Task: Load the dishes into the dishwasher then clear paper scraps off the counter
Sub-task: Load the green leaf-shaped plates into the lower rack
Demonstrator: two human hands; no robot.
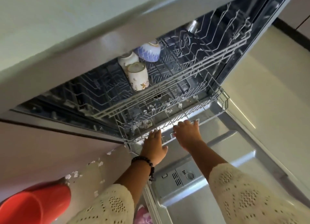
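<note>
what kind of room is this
Most likely a home kitchen: an open dishwasher with a wire upper rack holding cups and a blue patterned bowl, set under a counter.

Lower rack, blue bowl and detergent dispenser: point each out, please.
Lower rack (216, 114), head view, front rim wire.
Blue bowl (149, 53), head view, patterned outer side.
Detergent dispenser (177, 176), head view, vented cover on the open door.
</note>
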